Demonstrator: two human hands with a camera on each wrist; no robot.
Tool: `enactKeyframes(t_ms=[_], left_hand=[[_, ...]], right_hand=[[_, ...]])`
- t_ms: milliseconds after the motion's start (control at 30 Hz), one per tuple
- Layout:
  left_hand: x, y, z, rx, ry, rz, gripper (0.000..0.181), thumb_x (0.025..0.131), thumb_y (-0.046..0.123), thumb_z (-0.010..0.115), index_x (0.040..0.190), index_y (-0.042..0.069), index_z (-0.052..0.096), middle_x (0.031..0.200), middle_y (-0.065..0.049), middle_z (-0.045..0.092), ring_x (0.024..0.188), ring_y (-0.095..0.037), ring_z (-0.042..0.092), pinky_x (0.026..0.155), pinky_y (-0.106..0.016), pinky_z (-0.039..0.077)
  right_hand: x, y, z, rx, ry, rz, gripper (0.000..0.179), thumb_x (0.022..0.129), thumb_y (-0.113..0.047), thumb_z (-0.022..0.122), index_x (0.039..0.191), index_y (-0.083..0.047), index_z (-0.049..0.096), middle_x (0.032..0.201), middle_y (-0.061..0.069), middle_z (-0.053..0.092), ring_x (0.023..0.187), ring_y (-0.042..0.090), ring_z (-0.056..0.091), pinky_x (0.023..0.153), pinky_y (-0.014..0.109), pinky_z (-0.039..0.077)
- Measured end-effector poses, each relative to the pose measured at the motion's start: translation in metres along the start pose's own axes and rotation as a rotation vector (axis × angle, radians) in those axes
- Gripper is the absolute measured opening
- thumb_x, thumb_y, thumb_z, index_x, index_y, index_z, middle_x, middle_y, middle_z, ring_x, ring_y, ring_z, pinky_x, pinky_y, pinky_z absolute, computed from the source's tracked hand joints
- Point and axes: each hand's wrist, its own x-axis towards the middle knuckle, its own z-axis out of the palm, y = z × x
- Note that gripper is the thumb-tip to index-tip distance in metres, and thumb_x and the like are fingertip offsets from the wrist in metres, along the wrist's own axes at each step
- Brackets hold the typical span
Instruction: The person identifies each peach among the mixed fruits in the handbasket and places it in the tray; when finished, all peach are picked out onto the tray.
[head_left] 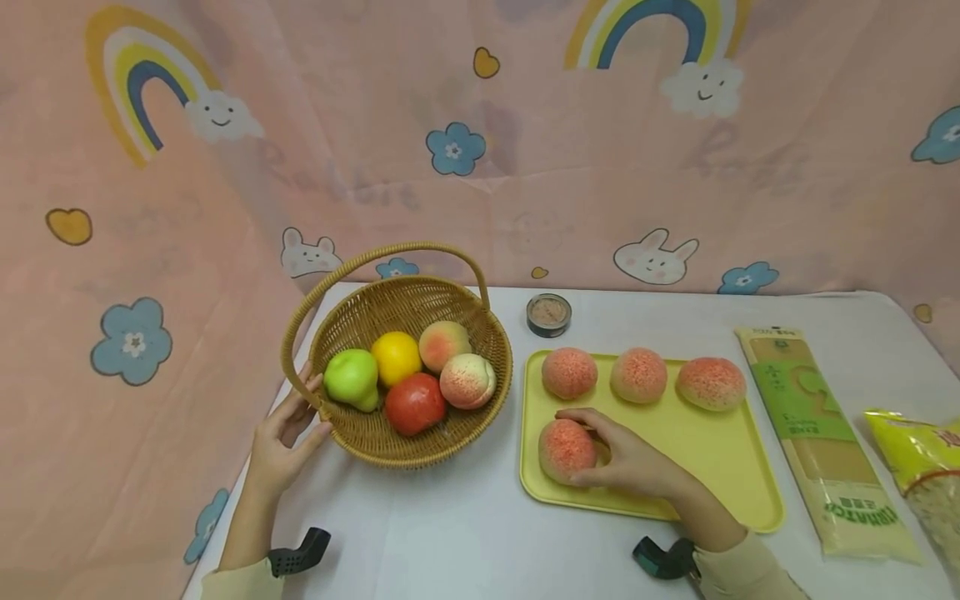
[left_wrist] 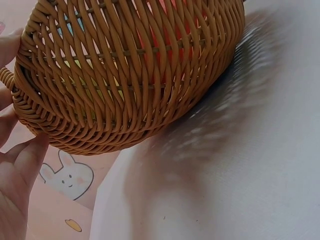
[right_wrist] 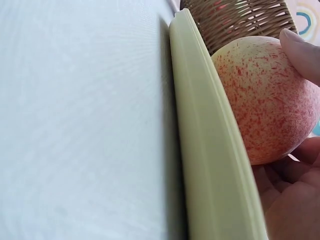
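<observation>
My left hand (head_left: pixel 279 442) holds the left rim of a wicker basket (head_left: pixel 401 302), thumb and fingers on either side of it near the handle's base. In the basket lie a green pear (head_left: pixel 351 377), a yellow fruit (head_left: pixel 396 358), a red fruit (head_left: pixel 415 404) and two peaches, one of them the pale peach (head_left: pixel 468 381). My right hand (head_left: pixel 633 460) grips a speckled peach (head_left: pixel 564 452) at the front left of a yellow tray (head_left: pixel 701 454). In the right wrist view, thumb and fingers curl round that peach (right_wrist: pixel 270 100) beside the tray's edge (right_wrist: pixel 210 150).
Three more peaches line the tray's back, the middle peach (head_left: pixel 639 375) among them. A small round tin (head_left: pixel 548 315) stands behind the tray. To the right lie a packet of noodles (head_left: pixel 828 442) and a yellow bag (head_left: pixel 918 467). A pink printed cloth (head_left: pixel 525 192) hangs behind the table.
</observation>
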Motion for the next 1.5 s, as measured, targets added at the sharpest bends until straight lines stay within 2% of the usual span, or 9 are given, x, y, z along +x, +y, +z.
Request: enactKeyframes(t_ms=[133, 233, 467, 533, 733, 933, 1167, 1367, 1500], left_hand=[[0.001, 0.0, 0.0, -0.01, 0.0, 0.02, 0.061, 0.075, -0.024, 0.059, 0.133, -0.012, 0.045, 0.15, -0.03, 0.025, 0.132, -0.013, 0.044, 0.101, -0.017, 0.041], [0.001, 0.0, 0.001, -0.015, -0.002, 0.029, 0.062, 0.075, -0.024, 0.06, 0.134, -0.011, 0.045, 0.149, -0.031, 0.025, 0.133, -0.014, 0.044, 0.101, -0.017, 0.041], [0.002, 0.001, -0.001, 0.006, 0.008, -0.021, 0.062, 0.073, -0.027, 0.057, 0.132, -0.015, 0.044, 0.15, -0.03, 0.025, 0.132, -0.008, 0.044, 0.101, -0.018, 0.041], [0.002, 0.001, -0.001, 0.005, 0.009, -0.017, 0.062, 0.073, -0.027, 0.057, 0.132, -0.016, 0.044, 0.15, -0.031, 0.025, 0.132, -0.009, 0.044, 0.101, -0.018, 0.041], [0.001, -0.001, -0.001, -0.001, -0.007, -0.001, 0.058, 0.076, -0.023, 0.059, 0.131, -0.018, 0.042, 0.15, -0.03, 0.024, 0.134, -0.011, 0.042, 0.102, -0.017, 0.041], [0.001, -0.001, 0.001, -0.007, -0.004, 0.008, 0.059, 0.076, -0.023, 0.059, 0.132, -0.014, 0.045, 0.15, -0.029, 0.025, 0.134, -0.011, 0.042, 0.101, -0.017, 0.041], [0.001, -0.002, 0.0, -0.021, -0.001, 0.011, 0.06, 0.075, -0.023, 0.06, 0.133, -0.014, 0.044, 0.15, -0.03, 0.024, 0.134, -0.012, 0.041, 0.101, -0.017, 0.041], [0.0, -0.002, -0.001, 0.011, -0.02, -0.011, 0.058, 0.077, -0.021, 0.06, 0.132, -0.016, 0.042, 0.151, -0.03, 0.023, 0.134, -0.009, 0.041, 0.101, -0.016, 0.041], [-0.001, -0.001, -0.002, 0.026, -0.022, -0.023, 0.057, 0.077, -0.022, 0.059, 0.132, -0.016, 0.043, 0.15, -0.031, 0.023, 0.134, -0.008, 0.041, 0.101, -0.016, 0.041]], right_hand=[[-0.001, -0.002, -0.001, 0.011, -0.013, -0.003, 0.078, 0.078, -0.027, 0.077, 0.142, -0.008, 0.037, 0.146, 0.011, 0.041, 0.134, 0.033, 0.038, 0.112, 0.049, 0.031], [-0.002, -0.007, -0.005, -0.015, -0.002, -0.028, 0.081, 0.077, -0.028, 0.078, 0.142, -0.005, 0.036, 0.147, 0.015, 0.039, 0.135, 0.039, 0.035, 0.111, 0.055, 0.029], [0.0, -0.036, -0.024, -0.112, 0.054, -0.122, 0.079, 0.078, -0.026, 0.078, 0.142, -0.007, 0.037, 0.146, 0.014, 0.04, 0.135, 0.039, 0.037, 0.109, 0.053, 0.03], [0.004, -0.045, -0.03, -0.129, 0.056, -0.147, 0.077, 0.079, -0.025, 0.077, 0.142, -0.008, 0.037, 0.146, 0.013, 0.041, 0.135, 0.038, 0.037, 0.109, 0.053, 0.031], [0.023, -0.069, -0.04, -0.118, 0.01, -0.234, 0.075, 0.08, -0.02, 0.076, 0.143, -0.011, 0.036, 0.147, 0.01, 0.041, 0.136, 0.031, 0.038, 0.11, 0.05, 0.033], [0.046, -0.086, -0.041, -0.077, -0.046, -0.294, 0.075, 0.08, -0.017, 0.076, 0.143, -0.006, 0.036, 0.148, 0.014, 0.038, 0.138, 0.03, 0.035, 0.113, 0.043, 0.03], [0.083, -0.104, -0.039, -0.124, -0.135, -0.354, 0.074, 0.079, -0.011, 0.076, 0.141, 0.002, 0.036, 0.145, 0.017, 0.041, 0.138, 0.03, 0.036, 0.115, 0.043, 0.028], [0.107, -0.117, -0.035, -0.112, -0.237, -0.331, 0.072, 0.081, -0.013, 0.075, 0.142, -0.004, 0.037, 0.147, 0.012, 0.041, 0.139, 0.026, 0.034, 0.116, 0.045, 0.028], [0.119, -0.122, -0.027, -0.159, -0.279, -0.303, 0.073, 0.082, -0.017, 0.074, 0.143, -0.009, 0.036, 0.148, 0.008, 0.04, 0.139, 0.023, 0.034, 0.115, 0.044, 0.029]])
